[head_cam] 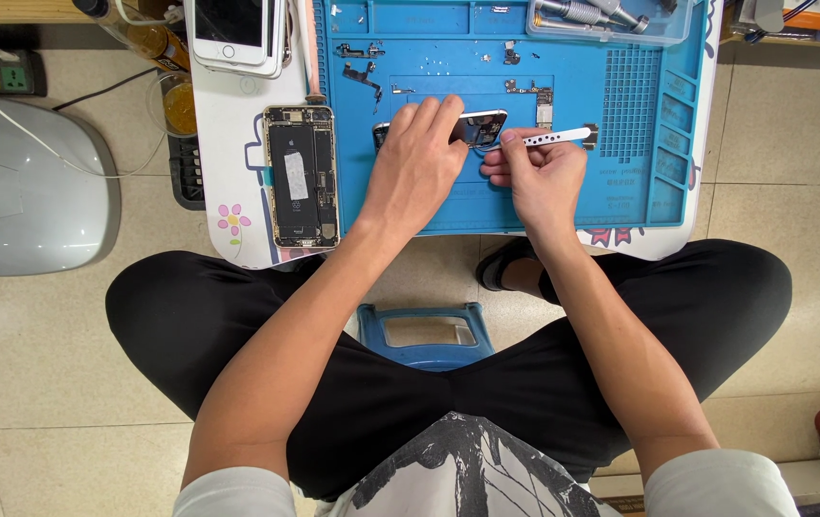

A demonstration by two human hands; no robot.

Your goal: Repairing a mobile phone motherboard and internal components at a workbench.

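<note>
Hands [416, 158] [541, 172] on phone part [483, 126] (blue mat [620, 105])

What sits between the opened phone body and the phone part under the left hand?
Head view: only the blue mat's left edge and bare mat between the opened phone body and the part under the left hand.
</note>
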